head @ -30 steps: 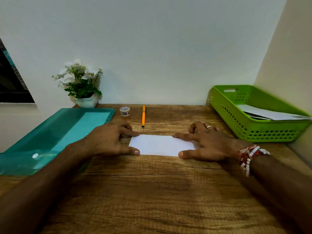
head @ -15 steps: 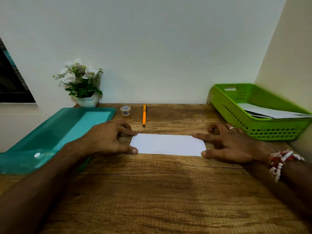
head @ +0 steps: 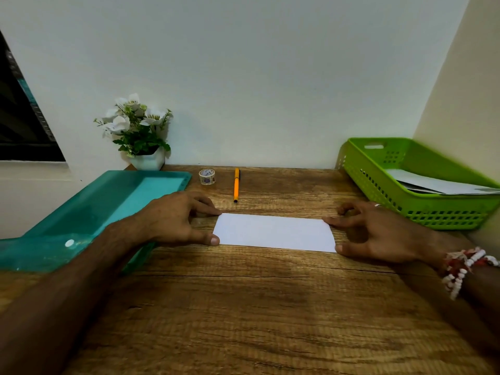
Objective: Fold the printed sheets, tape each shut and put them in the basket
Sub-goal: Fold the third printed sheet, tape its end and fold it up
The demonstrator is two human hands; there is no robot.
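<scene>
A folded white sheet (head: 274,232) lies flat on the wooden table (head: 257,307), in the middle. My left hand (head: 176,219) presses its left end with thumb and forefinger. My right hand (head: 376,231) rests at the right end, thumb and forefinger touching the two right corners. A small roll of patterned tape (head: 207,177) stands behind the sheet, near the wall. The green basket (head: 405,204) sits at the back right with folded sheets (head: 438,185) inside.
A teal plastic folder (head: 89,212) lies at the left, partly under my left forearm. An orange pen (head: 236,184) lies beside the tape. A white pot of flowers (head: 140,133) stands at the back left corner. Walls close the back and right.
My right hand slid rightward along the sheet, from near its middle to its right end. My left hand stayed at the left end.
</scene>
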